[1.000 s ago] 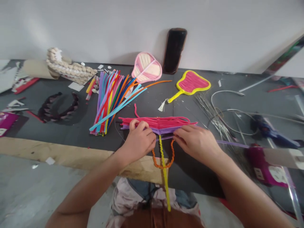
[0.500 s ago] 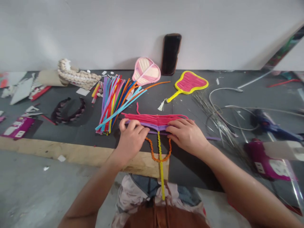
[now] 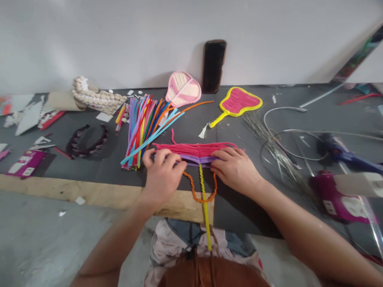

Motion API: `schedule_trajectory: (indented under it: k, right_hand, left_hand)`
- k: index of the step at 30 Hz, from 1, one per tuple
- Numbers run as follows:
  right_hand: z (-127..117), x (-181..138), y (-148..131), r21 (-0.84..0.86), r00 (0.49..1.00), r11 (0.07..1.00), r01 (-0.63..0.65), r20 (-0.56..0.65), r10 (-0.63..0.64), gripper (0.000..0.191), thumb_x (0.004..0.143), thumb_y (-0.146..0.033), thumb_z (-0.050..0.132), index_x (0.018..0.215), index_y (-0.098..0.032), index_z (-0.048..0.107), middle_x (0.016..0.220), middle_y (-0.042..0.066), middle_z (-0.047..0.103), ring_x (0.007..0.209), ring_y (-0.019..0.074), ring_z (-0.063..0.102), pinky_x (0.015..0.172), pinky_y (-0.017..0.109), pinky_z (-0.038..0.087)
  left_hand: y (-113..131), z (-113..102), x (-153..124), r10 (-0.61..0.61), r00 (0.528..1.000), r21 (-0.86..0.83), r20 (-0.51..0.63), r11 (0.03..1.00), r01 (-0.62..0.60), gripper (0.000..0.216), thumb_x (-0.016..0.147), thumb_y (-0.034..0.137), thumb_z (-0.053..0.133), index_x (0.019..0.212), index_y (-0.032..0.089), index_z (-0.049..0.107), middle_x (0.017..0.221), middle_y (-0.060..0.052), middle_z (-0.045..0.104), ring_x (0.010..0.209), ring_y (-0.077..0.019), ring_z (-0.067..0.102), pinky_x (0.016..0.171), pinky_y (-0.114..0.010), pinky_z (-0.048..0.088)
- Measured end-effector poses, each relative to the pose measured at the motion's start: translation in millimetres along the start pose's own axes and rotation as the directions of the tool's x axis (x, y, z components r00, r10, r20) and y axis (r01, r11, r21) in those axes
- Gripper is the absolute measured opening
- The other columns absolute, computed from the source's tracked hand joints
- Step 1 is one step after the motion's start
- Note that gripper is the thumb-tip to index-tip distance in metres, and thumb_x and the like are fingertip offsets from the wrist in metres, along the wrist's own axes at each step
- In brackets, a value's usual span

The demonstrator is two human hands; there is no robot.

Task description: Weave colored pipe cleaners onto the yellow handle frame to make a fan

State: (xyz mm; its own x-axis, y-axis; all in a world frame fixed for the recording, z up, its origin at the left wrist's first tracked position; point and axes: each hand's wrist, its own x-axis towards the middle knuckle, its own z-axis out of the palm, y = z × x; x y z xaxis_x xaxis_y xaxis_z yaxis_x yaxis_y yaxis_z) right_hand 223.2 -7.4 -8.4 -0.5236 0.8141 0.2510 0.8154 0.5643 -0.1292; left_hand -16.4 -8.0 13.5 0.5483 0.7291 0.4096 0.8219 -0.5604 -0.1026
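A flat weave of pink and purple pipe cleaners (image 3: 197, 151) lies on the dark mat, with a twisted yellow stem (image 3: 205, 207) and an orange twisted loop (image 3: 194, 190) hanging toward me. My left hand (image 3: 161, 173) presses on the weave's left half, fingers curled over the strands. My right hand (image 3: 235, 167) rests on its right half, fingertips pinching the purple strands near the middle. A bundle of many-coloured pipe cleaners (image 3: 146, 127) lies fanned out just left of the weave.
Two finished fan shapes, a pink-and-cream fan (image 3: 183, 88) and a yellow-rimmed fan (image 3: 237, 103), lie farther back beside a phone (image 3: 213, 65) leaning on the wall. Thin wires (image 3: 269, 143), a glue gun (image 3: 341, 153) and a purple packet (image 3: 335, 195) lie right. A dark headband (image 3: 85, 141) lies left.
Both hands have slid slightly left along the weave. The long purple strand that stuck out to the right a second ago no longer shows. The camera view has shifted a little.
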Motion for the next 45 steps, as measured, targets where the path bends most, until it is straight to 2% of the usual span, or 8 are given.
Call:
schedule_trajectory:
  k: [5, 15, 24, 30, 33, 36, 39, 45]
  right_hand:
    - [2, 2, -4, -0.038, 0.999, 0.999, -0.023, -0.029, 0.022, 0.017, 0.09, -0.025, 0.059, 0.081, -0.022, 0.073, 0.106, 0.005, 0.073, 0.095, 0.0229, 0.06, 0.084, 0.037, 0.042]
    - [7, 3, -1, -0.078, 0.996, 0.997, -0.01, -0.093, 0.003, 0.019, 0.092, -0.022, 0.055, 0.082, -0.019, 0.07, 0.101, 0.002, 0.074, 0.09, 0.021, 0.059, 0.08, 0.035, 0.039]
    - [6, 3, 0, -0.071, 0.997, 0.997, 0.006, -0.079, -0.011, 0.017, 0.092, -0.022, 0.055, 0.083, -0.018, 0.069, 0.101, 0.004, 0.073, 0.09, 0.0217, 0.059, 0.08, 0.034, 0.041]
    - [4, 2, 3, -0.006, 0.998, 1.0, 0.011, -0.059, -0.011, 0.014, 0.091, -0.021, 0.057, 0.083, -0.019, 0.068, 0.104, 0.006, 0.073, 0.093, 0.0232, 0.062, 0.08, 0.035, 0.043]
    - [-15, -1, 21, 0.132, 0.995, 0.99, -0.052, -0.073, 0.062, 0.017, 0.094, -0.024, 0.051, 0.092, -0.02, 0.068, 0.107, 0.006, 0.072, 0.097, 0.022, 0.064, 0.08, 0.034, 0.045]
    - [-49, -11, 44, 0.191, 0.944, 0.94, -0.282, -0.12, 0.307, 0.019, 0.092, -0.024, 0.049, 0.091, -0.021, 0.067, 0.089, 0.005, 0.073, 0.085, 0.0195, 0.065, 0.075, 0.031, 0.046]
    - [-77, -21, 58, 0.207, 0.865, 0.842, -0.499, 0.051, 0.5, 0.016, 0.087, -0.026, 0.053, 0.084, -0.023, 0.068, 0.072, -0.001, 0.069, 0.063, 0.0143, 0.061, 0.061, 0.026, 0.043]
    - [-78, -23, 56, 0.125, 0.771, 0.82, -0.558, 0.443, 0.458, 0.016, 0.086, -0.032, 0.057, 0.092, -0.028, 0.071, 0.081, -0.004, 0.073, 0.07, 0.0136, 0.063, 0.061, 0.024, 0.039]
  left_hand:
    - [12, 17, 19, 0.155, 0.984, -0.097, 0.082, 0.984, -0.147, 0.013, 0.086, 0.013, 0.061, 0.085, 0.025, 0.067, 0.082, -0.001, 0.069, 0.1, -0.0249, 0.052, 0.096, -0.052, 0.025]
    - [12, 31, 13, 0.128, 0.991, -0.099, 0.029, 0.987, -0.124, 0.011, 0.091, 0.019, 0.059, 0.083, 0.023, 0.066, 0.072, 0.001, 0.065, 0.091, -0.0213, 0.052, 0.095, -0.048, 0.025]
    - [8, 31, 10, 0.186, 0.983, -0.187, 0.013, 0.966, -0.18, 0.018, 0.095, 0.018, 0.053, 0.099, 0.027, 0.068, 0.081, 0.002, 0.071, 0.094, -0.0201, 0.052, 0.094, -0.048, 0.024]
    - [9, 33, 8, 0.224, 0.974, -0.155, 0.015, 0.963, -0.219, 0.017, 0.093, 0.018, 0.055, 0.097, 0.028, 0.068, 0.087, 0.002, 0.072, 0.095, -0.0196, 0.052, 0.094, -0.048, 0.024]
    - [9, 33, 7, 0.23, 0.973, -0.141, 0.002, 0.964, -0.227, 0.02, 0.095, 0.018, 0.052, 0.101, 0.03, 0.066, 0.087, 0.003, 0.071, 0.095, -0.0195, 0.052, 0.095, -0.048, 0.024]
    - [7, 33, 8, 0.231, 0.973, -0.16, 0.015, 0.961, -0.226, 0.025, 0.097, 0.015, 0.045, 0.104, 0.03, 0.064, 0.085, 0.004, 0.07, 0.094, -0.02, 0.053, 0.096, -0.048, 0.023]
    - [6, 34, 9, 0.242, 0.97, -0.192, 0.014, 0.953, -0.235, 0.027, 0.097, 0.014, 0.042, 0.104, 0.029, 0.063, 0.085, 0.003, 0.07, 0.094, -0.0216, 0.055, 0.097, -0.05, 0.023]
    - [6, 33, 11, 0.236, 0.972, -0.224, 0.0, 0.947, -0.23, 0.027, 0.093, 0.009, 0.047, 0.104, 0.027, 0.064, 0.086, 0.001, 0.07, 0.098, -0.0232, 0.055, 0.096, -0.05, 0.023]
